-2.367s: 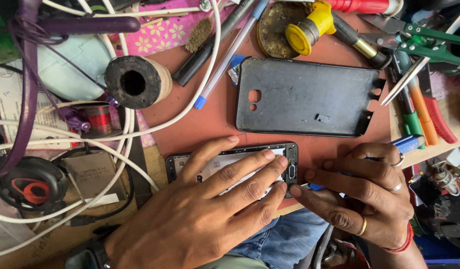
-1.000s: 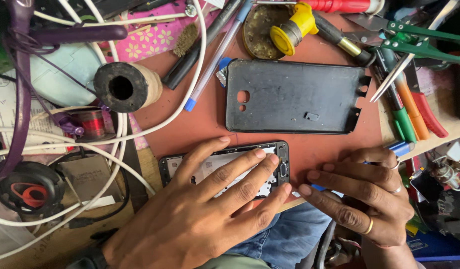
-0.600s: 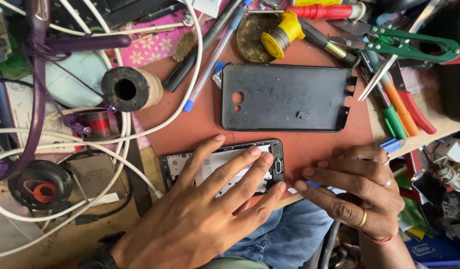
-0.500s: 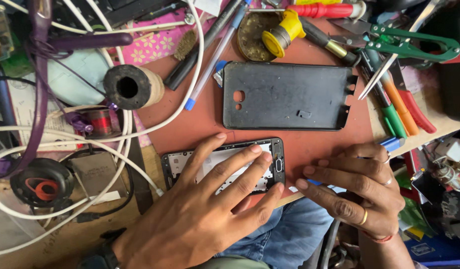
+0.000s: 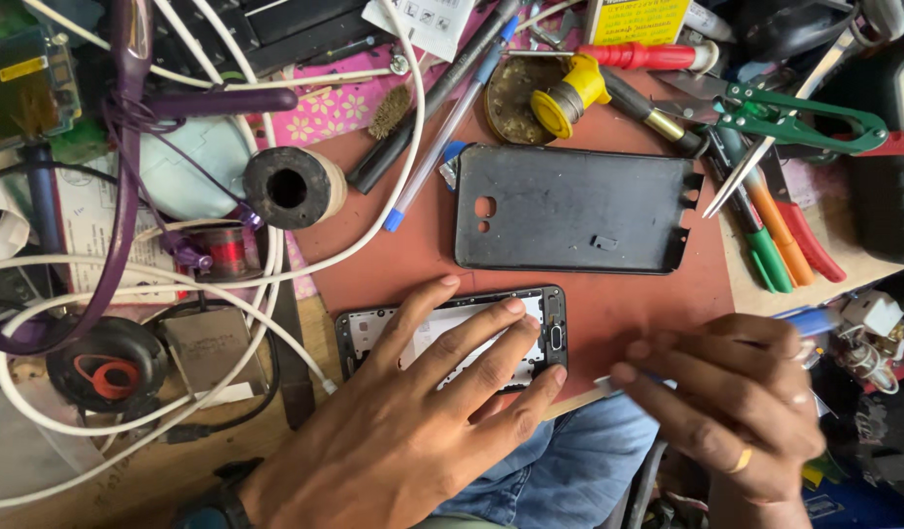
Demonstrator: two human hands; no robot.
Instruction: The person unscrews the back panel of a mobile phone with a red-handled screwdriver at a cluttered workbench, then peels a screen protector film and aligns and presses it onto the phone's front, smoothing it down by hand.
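Left hand (image 5: pixel 413 421), fingers spread, presses the opened phone (image 5: pixel 452 328) flat; right hand (image 5: pixel 736 392) pinches a blue tool (image 5: pixel 814 320); steady pressure seems best.

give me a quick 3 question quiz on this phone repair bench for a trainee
1. True or false: the left hand lies flat on the opened phone.
2. Which thing lies just beyond the opened phone on the red mat? A) the black back cover B) the green snips C) the roll of tape
3. Fill in: the right hand holds a thin tool with a ____ handle.

Key
1. True: its fingers spread across the phone.
2. A: the cover lies face down just above the phone.
3. Blue; the hand is blurred, so its tip is hard to make out.
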